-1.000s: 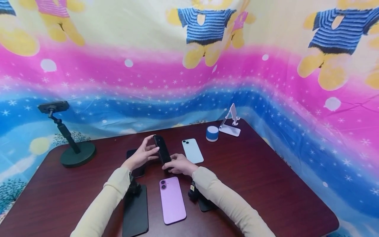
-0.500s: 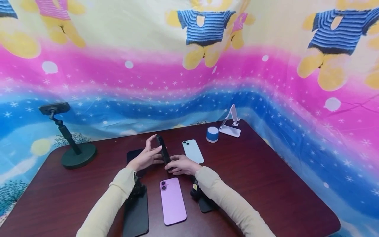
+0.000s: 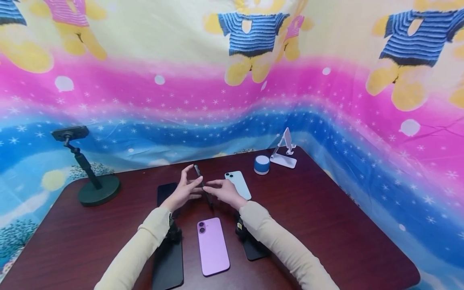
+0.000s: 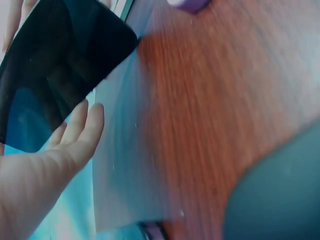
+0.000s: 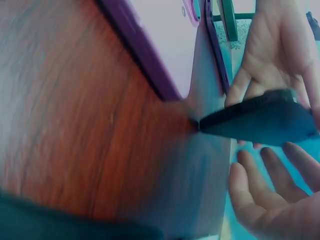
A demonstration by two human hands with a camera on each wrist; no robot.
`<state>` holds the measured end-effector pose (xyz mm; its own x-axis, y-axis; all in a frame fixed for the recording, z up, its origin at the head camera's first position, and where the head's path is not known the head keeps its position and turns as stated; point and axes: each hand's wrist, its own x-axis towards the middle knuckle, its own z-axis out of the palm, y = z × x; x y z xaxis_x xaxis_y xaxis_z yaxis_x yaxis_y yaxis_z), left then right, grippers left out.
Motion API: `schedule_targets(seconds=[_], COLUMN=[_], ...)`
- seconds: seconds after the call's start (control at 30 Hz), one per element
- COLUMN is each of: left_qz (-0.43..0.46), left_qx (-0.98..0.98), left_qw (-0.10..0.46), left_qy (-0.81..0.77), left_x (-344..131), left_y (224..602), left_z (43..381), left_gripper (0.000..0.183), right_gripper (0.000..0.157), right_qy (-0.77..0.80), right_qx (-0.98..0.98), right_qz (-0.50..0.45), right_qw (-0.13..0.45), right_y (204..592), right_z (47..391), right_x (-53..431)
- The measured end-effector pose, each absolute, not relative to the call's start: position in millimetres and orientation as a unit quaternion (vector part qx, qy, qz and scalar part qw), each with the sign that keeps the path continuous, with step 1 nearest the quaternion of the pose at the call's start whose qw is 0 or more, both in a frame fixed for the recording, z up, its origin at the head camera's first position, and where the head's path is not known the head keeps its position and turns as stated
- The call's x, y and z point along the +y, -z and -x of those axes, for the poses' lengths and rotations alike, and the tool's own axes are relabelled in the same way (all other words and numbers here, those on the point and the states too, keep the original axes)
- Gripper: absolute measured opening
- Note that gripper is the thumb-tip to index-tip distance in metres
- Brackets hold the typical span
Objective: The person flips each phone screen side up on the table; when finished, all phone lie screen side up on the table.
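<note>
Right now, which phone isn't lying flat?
The black phone in the left hand: it's tilted up; the purple phone, pale phone and dark slabs lie flat.

Lighting: bright, soft and even in the head view, across backdrop (image 3: 181,80) and surface (image 3: 308,225); faint sheen on the surface near the purple phone (image 3: 214,246). Wide-angle stretching towards the edges.
Left wrist: cool teal cast; whitish glare on the wood; dim reflections in the glossy black phone (image 4: 60,70); large dark shape (image 4: 280,190) nearby, out of focus.
Right wrist: same cast; wood grain softened; pale haze at left; darker patch beside the phone's lower edge.
</note>
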<state>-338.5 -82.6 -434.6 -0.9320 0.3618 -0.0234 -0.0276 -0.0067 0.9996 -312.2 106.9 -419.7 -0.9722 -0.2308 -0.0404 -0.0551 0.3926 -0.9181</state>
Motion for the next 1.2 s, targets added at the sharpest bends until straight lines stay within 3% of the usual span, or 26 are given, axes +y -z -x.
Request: schedule_targets(seconds=[0.27, 0.5, 0.7, 1.0, 1.2], left_qz=[-0.146, -0.089, -0.066, -0.062, -0.036], left_qx=[0.689, 0.686, 0.683, 0.721, 0.744], left_qw=[0.109, 0.115, 0.123, 0.079, 0.065], left_qy=[-0.702, -0.713, -0.717, -0.686, -0.664], left_x=[-85.3, -89.7, -93.8, -99.2, -100.6], left_y=[433.5, 432.0, 434.7, 442.8, 445.6], left_z=[337.6, 336.5, 333.6, 335.0, 333.0], left_gripper=[0.059, 0.055, 0.048, 0.05, 0.049], right_gripper=[0.035, 0.027, 0.027, 0.025, 0.023], right_qy=[0.546, 0.499, 0.499, 0.559, 0.556], right_qx=[0.833, 0.859, 0.862, 0.829, 0.83], right_qz=[0.085, 0.093, 0.079, 0.0, -0.019], right_qw=[0.008, -0.065, -0.043, 0.03, 0.035], right_y=[423.5, 421.6, 421.6, 426.3, 431.1], right_z=[313.5, 313.4, 314.2, 316.1, 316.0], right_x=[97.3, 102.0, 106.2, 104.8, 100.5])
